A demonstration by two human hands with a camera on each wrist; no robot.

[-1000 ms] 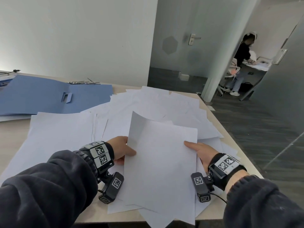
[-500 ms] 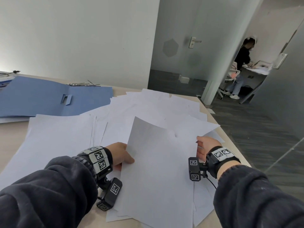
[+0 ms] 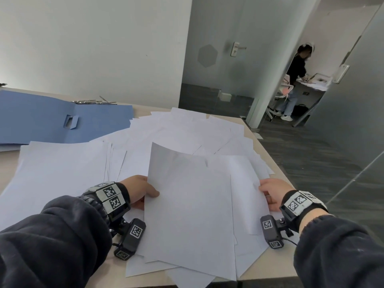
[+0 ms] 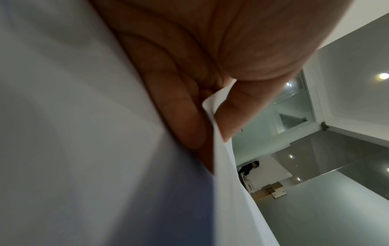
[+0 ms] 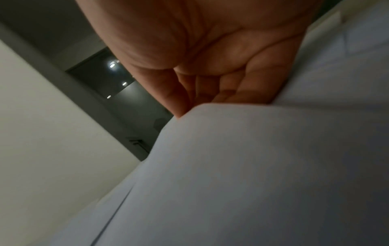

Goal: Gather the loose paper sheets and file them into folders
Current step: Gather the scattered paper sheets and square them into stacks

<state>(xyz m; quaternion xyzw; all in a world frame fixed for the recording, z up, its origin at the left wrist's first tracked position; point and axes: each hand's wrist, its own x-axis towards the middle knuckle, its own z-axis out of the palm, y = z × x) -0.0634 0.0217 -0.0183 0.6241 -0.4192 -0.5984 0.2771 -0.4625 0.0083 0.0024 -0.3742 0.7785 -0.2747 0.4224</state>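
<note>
Your left hand [image 3: 138, 189] pinches the left edge of the gathered sheets [image 3: 187, 215], thumb on top; your right hand [image 3: 272, 193] curls round the right edge of a sheet just beneath. They lie at the near table edge, the blue folder [image 3: 62, 121] well apart at far left. Square the edges together before lifting, and keep both grips low so nothing slides off the table [image 3: 254, 142]
</note>
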